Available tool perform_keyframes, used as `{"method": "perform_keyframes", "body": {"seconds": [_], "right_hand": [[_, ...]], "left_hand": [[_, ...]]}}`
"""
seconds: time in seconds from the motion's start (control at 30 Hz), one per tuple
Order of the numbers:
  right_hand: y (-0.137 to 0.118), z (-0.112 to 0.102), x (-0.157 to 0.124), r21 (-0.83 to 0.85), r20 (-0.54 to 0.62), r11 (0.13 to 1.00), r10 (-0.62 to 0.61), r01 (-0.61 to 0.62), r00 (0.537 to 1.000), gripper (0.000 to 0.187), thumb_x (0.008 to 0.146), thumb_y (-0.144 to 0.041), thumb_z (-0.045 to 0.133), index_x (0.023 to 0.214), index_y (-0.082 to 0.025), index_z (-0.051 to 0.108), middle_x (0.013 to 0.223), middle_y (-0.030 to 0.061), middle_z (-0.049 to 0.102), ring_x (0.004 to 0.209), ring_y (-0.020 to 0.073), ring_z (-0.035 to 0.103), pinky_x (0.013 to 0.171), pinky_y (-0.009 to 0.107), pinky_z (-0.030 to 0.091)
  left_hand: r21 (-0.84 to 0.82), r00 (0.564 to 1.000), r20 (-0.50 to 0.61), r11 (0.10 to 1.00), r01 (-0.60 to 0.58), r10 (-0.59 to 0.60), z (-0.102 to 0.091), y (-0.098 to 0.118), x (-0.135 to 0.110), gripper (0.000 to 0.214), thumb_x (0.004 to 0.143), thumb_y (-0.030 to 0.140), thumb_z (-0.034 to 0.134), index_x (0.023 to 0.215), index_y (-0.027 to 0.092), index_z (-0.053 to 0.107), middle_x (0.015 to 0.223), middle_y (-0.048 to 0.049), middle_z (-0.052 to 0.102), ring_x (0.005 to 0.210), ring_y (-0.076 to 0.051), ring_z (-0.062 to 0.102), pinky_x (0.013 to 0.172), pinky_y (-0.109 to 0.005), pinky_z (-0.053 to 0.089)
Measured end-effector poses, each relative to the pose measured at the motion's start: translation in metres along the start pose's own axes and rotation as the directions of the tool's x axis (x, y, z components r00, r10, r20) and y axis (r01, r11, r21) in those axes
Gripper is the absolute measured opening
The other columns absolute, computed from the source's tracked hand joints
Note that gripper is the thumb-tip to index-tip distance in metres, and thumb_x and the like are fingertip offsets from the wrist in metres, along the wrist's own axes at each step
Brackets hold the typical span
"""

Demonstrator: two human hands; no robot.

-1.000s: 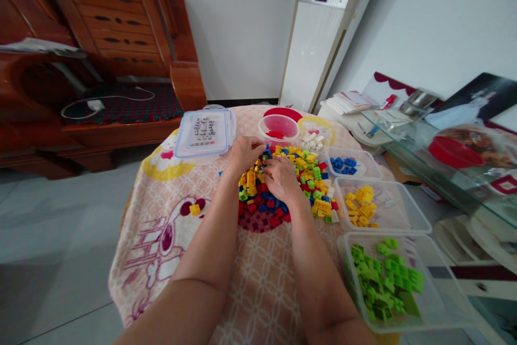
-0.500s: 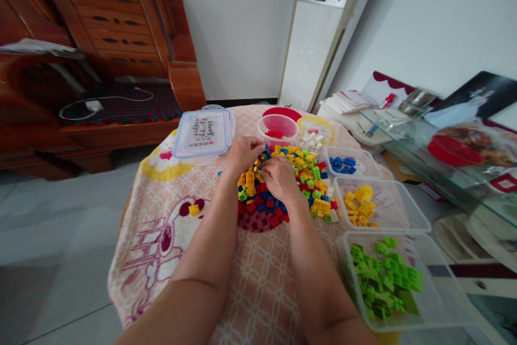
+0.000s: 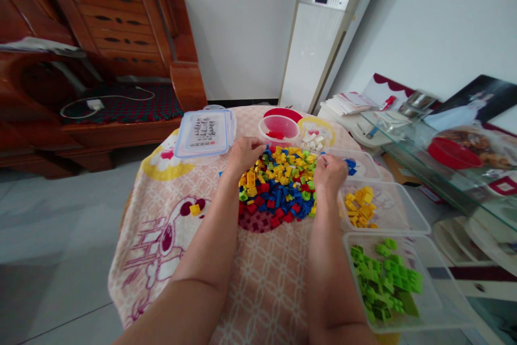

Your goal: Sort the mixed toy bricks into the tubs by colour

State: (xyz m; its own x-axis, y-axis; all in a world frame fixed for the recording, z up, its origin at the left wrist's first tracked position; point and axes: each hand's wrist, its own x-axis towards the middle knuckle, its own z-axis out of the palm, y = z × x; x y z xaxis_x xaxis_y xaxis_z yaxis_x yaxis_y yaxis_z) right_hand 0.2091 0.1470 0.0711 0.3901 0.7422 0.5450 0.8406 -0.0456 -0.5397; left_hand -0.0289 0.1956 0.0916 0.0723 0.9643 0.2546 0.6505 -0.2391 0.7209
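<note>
A mixed pile of toy bricks [image 3: 283, 183] in yellow, blue, red and green lies on the cloth-covered table. My left hand [image 3: 244, 154] rests at the pile's far left edge, fingers curled and closed; what they hold, if anything, is hidden. Over the pile's right edge, beside the clear tub of blue bricks [image 3: 365, 168], my right hand [image 3: 331, 173] is closed in a pinch. A bit of blue shows at its fingertips, apparently a blue toy brick. Below that tub stand a tub of yellow bricks [image 3: 404, 210] and a larger tub of green bricks [image 3: 430, 280].
A round tub [image 3: 278, 121] with red bricks stands behind the pile, near some white bricks [image 3: 313, 141]. Stacked lidded boxes [image 3: 204, 132] sit at the back left. One yellow brick [image 3: 195, 210] lies apart. A glass shelf [image 3: 452, 178] with clutter is at right.
My right hand has moved right, from the middle of the pile to its right edge by the tub of blue bricks. My left hand has stayed almost where it was.
</note>
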Motion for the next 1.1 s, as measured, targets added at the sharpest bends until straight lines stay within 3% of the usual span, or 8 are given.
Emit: {"method": "perform_keyframes", "body": {"seconds": [0.13, 0.27, 0.4, 0.6, 0.7, 0.8, 0.93, 1.1], "right_hand": [[0.020, -0.008, 0.004, -0.077, -0.141, 0.994, 0.060, -0.072, 0.988, 0.035, 0.081, -0.022, 0.053, 0.101, -0.010, 0.079, 0.118, 0.0233, 0.072, 0.113, 0.0345, 0.062, 0.103, 0.048, 0.045], [0.008, -0.009, 0.003, 0.027, 0.085, 0.998, 0.055, -0.058, 0.995, 0.030, 0.082, -0.025, 0.053, 0.091, -0.017, 0.081, 0.089, 0.0121, 0.078, 0.089, 0.0276, 0.070, 0.088, 0.038, 0.052], [-0.022, -0.002, -0.005, 0.152, 0.258, 0.988, -0.072, 0.033, 0.963, 0.028, 0.086, -0.023, 0.055, 0.094, -0.021, 0.083, 0.091, 0.0067, 0.080, 0.087, 0.0234, 0.073, 0.085, 0.032, 0.054], [-0.054, 0.009, -0.021, 0.158, 0.456, 0.958, -0.285, 0.238, 0.843, 0.030, 0.087, -0.012, 0.056, 0.096, -0.021, 0.083, 0.098, 0.0087, 0.081, 0.098, 0.0238, 0.075, 0.094, 0.032, 0.053], [-0.060, 0.010, -0.023, 0.303, 0.492, 0.919, -0.379, 0.254, 0.784, 0.032, 0.089, -0.011, 0.055, 0.098, -0.022, 0.083, 0.102, 0.0066, 0.081, 0.101, 0.0215, 0.075, 0.096, 0.030, 0.053], [-0.058, 0.008, -0.021, 0.378, 0.432, 0.903, -0.365, 0.202, 0.825, 0.034, 0.089, -0.010, 0.054, 0.102, -0.023, 0.082, 0.107, 0.0047, 0.081, 0.104, 0.0200, 0.074, 0.098, 0.029, 0.053], [-0.044, 0.006, -0.014, 0.272, 0.376, 0.953, -0.236, 0.137, 0.896, 0.030, 0.087, -0.011, 0.057, 0.100, -0.020, 0.082, 0.104, 0.0077, 0.081, 0.102, 0.0233, 0.075, 0.097, 0.032, 0.054], [-0.037, 0.005, -0.013, 0.215, 0.404, 0.961, -0.250, 0.174, 0.880, 0.029, 0.085, -0.010, 0.060, 0.099, -0.022, 0.082, 0.102, 0.0062, 0.081, 0.099, 0.0217, 0.074, 0.094, 0.031, 0.053]], "left_hand": [[0.019, 1.000, 0.008, 1.000, 0.000, 0.000, -0.001, 0.002, 0.000, 0.031, 0.083, 0.032, 0.059, 0.092, 0.014, 0.082, 0.078, -0.0056, 0.076, 0.071, -0.018, 0.062, 0.071, -0.028, 0.047], [0.006, 1.000, 0.012, 1.000, -0.013, 0.013, 0.001, 0.000, 0.000, 0.033, 0.083, 0.034, 0.057, 0.092, 0.014, 0.082, 0.079, -0.0056, 0.076, 0.073, -0.019, 0.064, 0.069, -0.027, 0.046], [0.003, 1.000, 0.018, 1.000, -0.014, 0.014, 0.003, -0.002, 0.001, 0.033, 0.084, 0.035, 0.056, 0.091, 0.015, 0.081, 0.076, -0.0052, 0.076, 0.073, -0.019, 0.064, 0.067, -0.026, 0.046], [0.027, 1.000, 0.015, 1.000, -0.013, 0.013, 0.003, -0.002, 0.001, 0.032, 0.084, 0.033, 0.058, 0.091, 0.014, 0.081, 0.076, -0.0061, 0.076, 0.073, -0.019, 0.065, 0.070, -0.028, 0.046], [0.015, 1.000, 0.015, 1.000, -0.020, 0.020, 0.003, -0.001, 0.001, 0.032, 0.084, 0.033, 0.058, 0.092, 0.014, 0.082, 0.077, -0.0064, 0.076, 0.074, -0.019, 0.066, 0.070, -0.028, 0.046], [0.004, 1.000, 0.016, 1.000, -0.017, 0.017, 0.003, -0.002, 0.001, 0.032, 0.083, 0.034, 0.058, 0.091, 0.015, 0.081, 0.076, -0.0057, 0.076, 0.072, -0.019, 0.064, 0.068, -0.027, 0.047], [-0.010, 1.000, 0.009, 1.000, -0.010, 0.010, 0.004, -0.005, 0.000, 0.032, 0.084, 0.035, 0.056, 0.088, 0.015, 0.081, 0.071, -0.0049, 0.074, 0.069, -0.018, 0.063, 0.065, -0.026, 0.046], [-0.021, 1.000, 0.009, 1.000, -0.014, 0.014, 0.005, -0.005, -0.001, 0.033, 0.083, 0.036, 0.056, 0.089, 0.016, 0.080, 0.077, -0.0054, 0.076, 0.075, -0.019, 0.065, 0.066, -0.026, 0.046]]}}
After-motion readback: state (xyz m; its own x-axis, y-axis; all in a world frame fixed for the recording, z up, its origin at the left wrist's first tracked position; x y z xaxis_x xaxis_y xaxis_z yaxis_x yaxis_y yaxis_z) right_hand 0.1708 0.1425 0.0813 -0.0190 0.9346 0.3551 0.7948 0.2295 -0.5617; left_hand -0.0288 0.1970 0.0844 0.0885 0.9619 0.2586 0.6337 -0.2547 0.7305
